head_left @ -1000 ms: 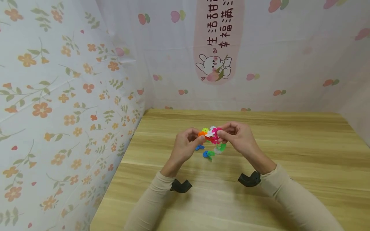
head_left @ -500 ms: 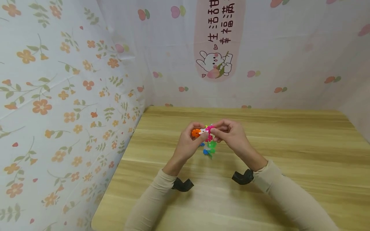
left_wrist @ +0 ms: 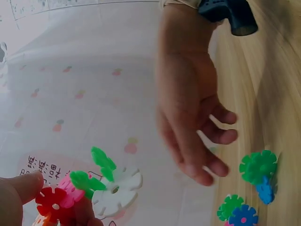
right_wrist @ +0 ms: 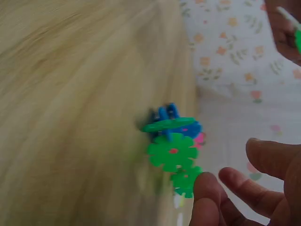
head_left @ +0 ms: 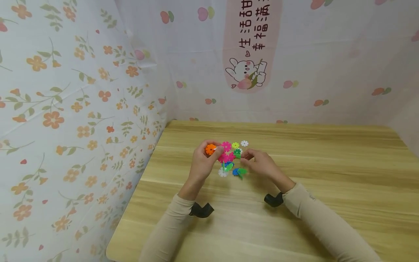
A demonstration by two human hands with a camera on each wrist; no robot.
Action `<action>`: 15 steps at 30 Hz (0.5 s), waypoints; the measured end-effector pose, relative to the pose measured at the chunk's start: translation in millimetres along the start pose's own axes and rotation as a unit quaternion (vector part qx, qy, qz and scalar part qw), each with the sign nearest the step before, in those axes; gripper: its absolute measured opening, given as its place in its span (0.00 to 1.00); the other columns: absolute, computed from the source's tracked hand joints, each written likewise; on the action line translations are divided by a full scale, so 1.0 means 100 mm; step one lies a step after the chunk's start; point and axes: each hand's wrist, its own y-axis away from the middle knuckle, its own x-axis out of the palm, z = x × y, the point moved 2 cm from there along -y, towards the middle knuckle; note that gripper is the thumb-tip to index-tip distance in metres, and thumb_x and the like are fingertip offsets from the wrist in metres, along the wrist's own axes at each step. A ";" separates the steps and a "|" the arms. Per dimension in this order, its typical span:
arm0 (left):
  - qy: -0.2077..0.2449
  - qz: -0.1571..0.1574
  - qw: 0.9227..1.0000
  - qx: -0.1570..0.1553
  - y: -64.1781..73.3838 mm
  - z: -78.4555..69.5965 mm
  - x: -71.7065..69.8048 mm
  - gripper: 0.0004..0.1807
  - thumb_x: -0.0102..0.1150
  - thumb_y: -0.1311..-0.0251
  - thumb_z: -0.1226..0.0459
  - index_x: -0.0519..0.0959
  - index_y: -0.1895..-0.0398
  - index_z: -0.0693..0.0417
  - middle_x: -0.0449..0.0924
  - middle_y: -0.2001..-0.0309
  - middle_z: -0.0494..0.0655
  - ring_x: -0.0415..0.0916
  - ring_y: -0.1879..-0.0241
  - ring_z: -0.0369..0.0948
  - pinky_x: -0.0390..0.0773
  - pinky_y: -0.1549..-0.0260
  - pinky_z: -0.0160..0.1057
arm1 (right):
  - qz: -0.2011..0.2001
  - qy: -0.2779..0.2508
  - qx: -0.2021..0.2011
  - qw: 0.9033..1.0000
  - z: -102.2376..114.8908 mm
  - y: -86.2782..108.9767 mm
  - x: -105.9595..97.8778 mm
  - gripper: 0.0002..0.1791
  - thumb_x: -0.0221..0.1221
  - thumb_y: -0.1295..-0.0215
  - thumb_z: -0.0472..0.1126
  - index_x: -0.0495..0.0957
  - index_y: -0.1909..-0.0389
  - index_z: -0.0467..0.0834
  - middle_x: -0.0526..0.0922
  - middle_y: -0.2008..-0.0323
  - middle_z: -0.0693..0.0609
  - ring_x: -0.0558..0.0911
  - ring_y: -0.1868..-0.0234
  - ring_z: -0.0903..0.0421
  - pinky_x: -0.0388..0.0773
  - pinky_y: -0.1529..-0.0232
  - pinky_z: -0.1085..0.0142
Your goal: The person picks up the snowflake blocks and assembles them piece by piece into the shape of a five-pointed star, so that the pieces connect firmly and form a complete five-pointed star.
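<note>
Under both hands, a big wooden table (head_left: 340, 163) is spreading out. The right hand (head_left: 262, 165) is holding nothing, its fingers bending loosely. The left hand (head_left: 203, 162) is pinching a bunch of joined flower discs (left_wrist: 72, 192). Between the hands, a blue and green clump (head_left: 238, 171) is sitting. Past the right fingertips, one little white disc (head_left: 244, 143) is lying

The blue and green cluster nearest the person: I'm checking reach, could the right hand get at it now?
Likely yes: the right hand seems empty, and the blue and green cluster lies close by in the head view, with nothing visible between them. The left hand is farther off.
</note>
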 end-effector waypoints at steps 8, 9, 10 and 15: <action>0.024 0.006 1.000 -0.005 0.01 0.02 0.02 0.17 0.65 0.34 0.56 0.76 0.51 0.58 0.73 0.66 0.49 0.67 0.71 0.41 0.70 0.73 0.32 | 0.028 0.111 -0.006 0.993 -0.09 -0.03 0.22 0.13 0.60 0.30 0.55 0.81 0.60 0.49 0.83 0.65 0.56 0.80 0.65 0.57 0.77 0.63 0.58; 0.026 0.005 1.000 -0.005 0.01 0.02 0.02 0.17 0.65 0.34 0.57 0.76 0.51 0.58 0.73 0.66 0.49 0.68 0.70 0.41 0.70 0.73 0.32 | 0.030 0.115 -0.007 0.993 -0.09 -0.03 0.23 0.13 0.60 0.30 0.55 0.81 0.61 0.50 0.83 0.65 0.56 0.80 0.65 0.57 0.77 0.63 0.59; 0.028 0.005 1.000 -0.006 0.01 0.02 0.02 0.17 0.65 0.34 0.57 0.76 0.51 0.59 0.73 0.66 0.49 0.68 0.70 0.41 0.70 0.73 0.32 | 0.033 0.118 -0.007 0.992 -0.08 -0.03 0.25 0.13 0.60 0.30 0.55 0.81 0.61 0.50 0.83 0.65 0.57 0.80 0.65 0.57 0.77 0.63 0.59; 0.025 0.001 1.000 -0.018 0.00 0.01 0.02 0.16 0.64 0.33 0.58 0.75 0.51 0.59 0.73 0.65 0.48 0.68 0.70 0.41 0.71 0.71 0.35 | 0.039 0.130 -0.011 0.991 -0.08 -0.03 0.29 0.11 0.60 0.31 0.55 0.81 0.61 0.52 0.83 0.65 0.58 0.79 0.64 0.58 0.76 0.61 0.58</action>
